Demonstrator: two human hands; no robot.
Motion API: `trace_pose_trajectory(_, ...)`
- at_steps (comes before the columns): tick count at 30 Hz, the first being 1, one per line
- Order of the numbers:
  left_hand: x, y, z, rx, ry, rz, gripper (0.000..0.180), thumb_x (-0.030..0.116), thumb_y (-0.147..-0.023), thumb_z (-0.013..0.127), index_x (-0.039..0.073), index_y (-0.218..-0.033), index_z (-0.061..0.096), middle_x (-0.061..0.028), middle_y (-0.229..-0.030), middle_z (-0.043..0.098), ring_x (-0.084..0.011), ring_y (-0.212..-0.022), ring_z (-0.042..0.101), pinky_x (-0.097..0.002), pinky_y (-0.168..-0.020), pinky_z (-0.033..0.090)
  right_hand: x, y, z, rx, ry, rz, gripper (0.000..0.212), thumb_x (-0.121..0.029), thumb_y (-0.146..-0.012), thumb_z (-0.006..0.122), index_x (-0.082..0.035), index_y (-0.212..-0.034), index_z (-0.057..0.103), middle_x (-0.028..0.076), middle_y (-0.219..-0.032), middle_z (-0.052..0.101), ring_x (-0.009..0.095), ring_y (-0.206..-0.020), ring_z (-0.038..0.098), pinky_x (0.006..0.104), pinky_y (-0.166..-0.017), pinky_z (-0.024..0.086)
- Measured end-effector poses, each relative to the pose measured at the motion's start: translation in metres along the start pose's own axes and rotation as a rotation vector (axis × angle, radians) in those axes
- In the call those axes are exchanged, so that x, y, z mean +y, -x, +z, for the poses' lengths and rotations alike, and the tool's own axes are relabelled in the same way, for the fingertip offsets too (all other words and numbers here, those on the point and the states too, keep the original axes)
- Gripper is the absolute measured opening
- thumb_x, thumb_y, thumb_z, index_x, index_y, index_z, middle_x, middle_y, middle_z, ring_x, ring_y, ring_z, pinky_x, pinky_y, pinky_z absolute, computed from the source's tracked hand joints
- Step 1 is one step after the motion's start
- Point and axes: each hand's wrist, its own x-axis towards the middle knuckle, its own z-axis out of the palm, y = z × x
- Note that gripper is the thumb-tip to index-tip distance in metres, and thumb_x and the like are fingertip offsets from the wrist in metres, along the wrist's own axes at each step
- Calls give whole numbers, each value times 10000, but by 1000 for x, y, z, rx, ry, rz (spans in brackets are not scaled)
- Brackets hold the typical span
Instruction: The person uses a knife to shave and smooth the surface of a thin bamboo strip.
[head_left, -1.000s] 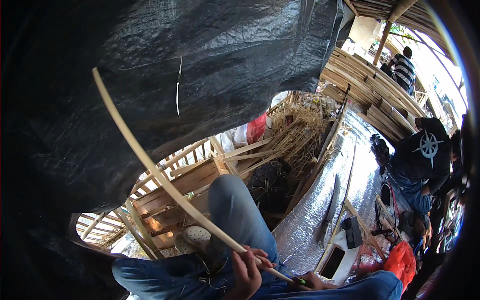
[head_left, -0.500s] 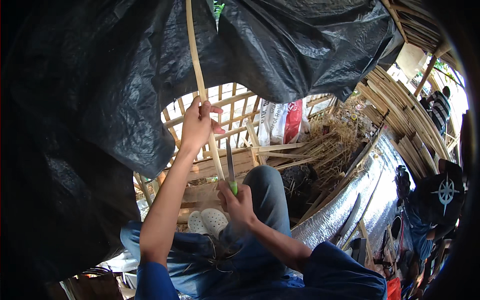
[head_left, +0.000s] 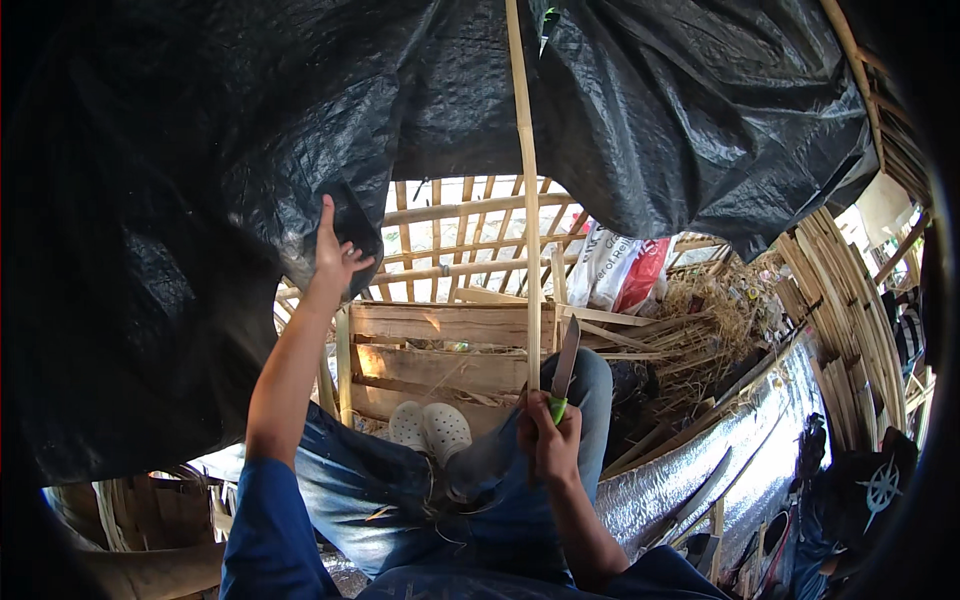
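Note:
My right hand (head_left: 550, 437) is closed around the green handle of a knife (head_left: 567, 362), its blade pointing up. A long pale bamboo strip (head_left: 530, 190) rises from the same hand, with its lower end at the fingers. The strip runs nearly upright past the top of the picture. Off to the left, my left hand (head_left: 338, 255) is open with fingers spread, against the hanging black plastic sheet (head_left: 250, 200). Whether the palm presses on the sheet, I cannot tell. Below my hands are my bent knees in jeans and a pair of white clogs (head_left: 430, 428).
Wooden planks (head_left: 440, 325) and a bamboo lattice (head_left: 470, 215) stand in front. A white and red sack (head_left: 625, 265) leans behind straw and bamboo offcuts (head_left: 700, 340). To the right are a silver foil sheet (head_left: 740, 460), stacked bamboo slats (head_left: 845, 310) and a person in dark clothing (head_left: 865, 490).
My left hand has let go of the bamboo strip and moved left to the black sheet, fingers spreading. The strip and my right hand with the knife appear farther right; the view has shifted too.

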Motion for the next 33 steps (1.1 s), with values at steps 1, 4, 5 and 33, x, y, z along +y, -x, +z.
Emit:
trace_pose_trajectory(1, 13, -5, 3, 1, 92, 12, 1238, 743, -597, 683, 220, -1480, -9, -295, -1451, 10, -479, -1312, 160, -638, -1004, 273, 1, 4, -5, 6, 20, -3, 267, -226, -956, 522, -23, -792, 576, -31, -549, 441, 39, -407, 352, 200, -378, 251)
trace_pose_trajectory(4, 59, -31, -3, -17, 35, 191, 1405, 646, -586, 767, 185, -1391, -288, -292, -1474, -42, -532, -1314, 140, -656, -997, 279, -5, 18, -13, -8, 36, -8, 276, -249, -961, 517, -19, -822, 583, -31, -550, 444, 38, -406, 356, 205, -380, 257)
trace_pose_trajectory(5, 79, -46, -20, -17, -50, 320, 1374, 608, -612, 774, 140, -1405, -247, -282, -1480, 20, -524, -1325, 136, -654, -992, 285, -8, 24, -7, -15, 78, 53, 272, -250, -961, 516, -18, -836, 585, -33, -552, 444, 37, -406, 359, 206, -382, 261)
trace_pose_trajectory(33, -31, 268, 80, -835, -193, 236, 532, 398, -1011, 246, 62, -1422, 208, -128, -1187, 495, -242, -1007, 600, -391, -853, 524, 20, 159, -73, -190, 204, 405, 210, -185, -932, 537, -23, -827, 621, -24, -600, 526, 66, -527, 484, 241, -477, 367)
